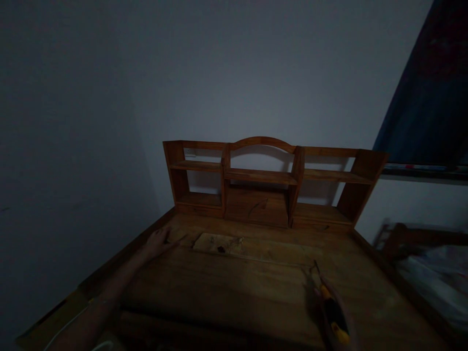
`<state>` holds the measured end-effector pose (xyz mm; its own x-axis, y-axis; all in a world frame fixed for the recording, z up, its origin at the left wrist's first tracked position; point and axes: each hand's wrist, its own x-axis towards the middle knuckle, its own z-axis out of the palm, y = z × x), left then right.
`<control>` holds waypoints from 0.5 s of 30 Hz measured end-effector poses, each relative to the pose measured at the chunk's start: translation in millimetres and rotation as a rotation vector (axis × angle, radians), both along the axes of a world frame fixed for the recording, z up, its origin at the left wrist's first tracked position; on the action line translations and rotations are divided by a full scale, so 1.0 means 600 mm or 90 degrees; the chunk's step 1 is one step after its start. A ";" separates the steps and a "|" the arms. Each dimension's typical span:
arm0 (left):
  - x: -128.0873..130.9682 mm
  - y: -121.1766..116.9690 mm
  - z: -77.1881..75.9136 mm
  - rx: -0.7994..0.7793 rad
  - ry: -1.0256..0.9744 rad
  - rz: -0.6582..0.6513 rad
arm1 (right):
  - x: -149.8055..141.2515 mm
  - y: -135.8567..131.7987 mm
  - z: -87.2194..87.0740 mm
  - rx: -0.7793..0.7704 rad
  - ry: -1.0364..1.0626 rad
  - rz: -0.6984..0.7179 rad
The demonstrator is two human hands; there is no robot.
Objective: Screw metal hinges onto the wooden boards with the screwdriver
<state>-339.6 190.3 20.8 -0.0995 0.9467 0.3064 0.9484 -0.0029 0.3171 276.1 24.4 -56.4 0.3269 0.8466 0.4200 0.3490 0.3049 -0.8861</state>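
Note:
My left hand (157,242) rests on the left side of a wooden desk top (219,287), its fingers apart and dark in the dim light. Closed around a yellow-and-black handle, my right hand (347,324) holds what looks like a screwdriver (331,307). Its thin metal shaft points away from me, the tip close to the desk surface; whether they touch I cannot tell. Between the hands, a paler strip of wood (226,243) with a dark knot lies along the desk. A thin dark line on the wood runs beside my left fingers.
A wooden shelf unit (261,175) with an arched top rail stands along the desk's back edge, against a pale wall (256,73). A dark curtain (431,97) hangs at the right, above a wooden frame (402,234) and pale bedding (438,278). A white cable (68,325) shows lower left.

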 end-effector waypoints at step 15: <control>0.117 -0.015 0.052 0.290 -0.086 -0.024 | 0.009 0.000 -0.025 -0.019 0.049 -0.058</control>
